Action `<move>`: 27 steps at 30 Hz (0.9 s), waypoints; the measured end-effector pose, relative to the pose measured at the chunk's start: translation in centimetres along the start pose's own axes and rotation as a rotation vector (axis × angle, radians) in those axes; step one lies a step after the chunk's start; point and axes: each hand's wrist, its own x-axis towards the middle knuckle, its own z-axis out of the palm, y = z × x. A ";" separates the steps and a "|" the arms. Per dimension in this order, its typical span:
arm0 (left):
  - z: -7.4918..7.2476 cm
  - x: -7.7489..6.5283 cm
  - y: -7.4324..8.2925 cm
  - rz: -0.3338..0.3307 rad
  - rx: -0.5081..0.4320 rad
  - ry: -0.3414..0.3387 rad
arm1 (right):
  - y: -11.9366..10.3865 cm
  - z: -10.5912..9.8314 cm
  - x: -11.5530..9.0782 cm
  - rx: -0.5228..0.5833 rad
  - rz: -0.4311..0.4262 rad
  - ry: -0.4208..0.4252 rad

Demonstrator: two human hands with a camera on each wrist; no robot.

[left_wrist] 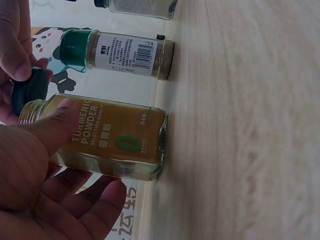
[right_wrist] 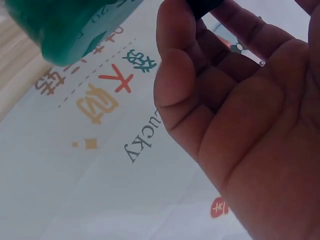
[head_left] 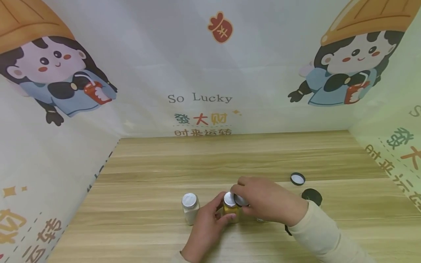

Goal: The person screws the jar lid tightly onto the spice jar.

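Note:
A glass jar of turmeric powder (left_wrist: 117, 132) stands upright on the table, its mouth covered by a silvery seal (head_left: 230, 199). My left hand (head_left: 208, 223) grips the jar's body, the thumb across its front. Right beside the mouth, my right hand (head_left: 263, 199) pinches a dark screw lid (head_left: 241, 200) between thumb and fingers. The lid (left_wrist: 31, 90) is tilted and off the jar's thread in the left wrist view; whether it touches the rim I cannot tell. Only a dark edge of the lid (right_wrist: 204, 7) shows in the right wrist view.
Left of my left hand stands a jar of pale powder (head_left: 190, 206) with a silvery top. A green-capped spice jar (left_wrist: 127, 55) is beyond the turmeric. To the right lie an upturned black lid (head_left: 297, 179) and a black-topped item (head_left: 311, 196). Printed cloth walls (head_left: 148, 73) surround the table.

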 end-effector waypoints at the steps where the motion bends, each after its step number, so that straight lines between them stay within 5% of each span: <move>1: 0.0 0.0 0.0 0.002 0.000 0.003 | 0.0 0.0 0.0 0.002 -0.011 0.015; 13: 0.0 0.1 0.0 0.004 0.015 0.001 | 0.1 -0.1 0.5 0.115 -0.026 0.115; 27: -0.2 0.2 0.1 -0.022 0.071 -0.011 | 0.1 1.1 0.8 0.069 -0.106 0.192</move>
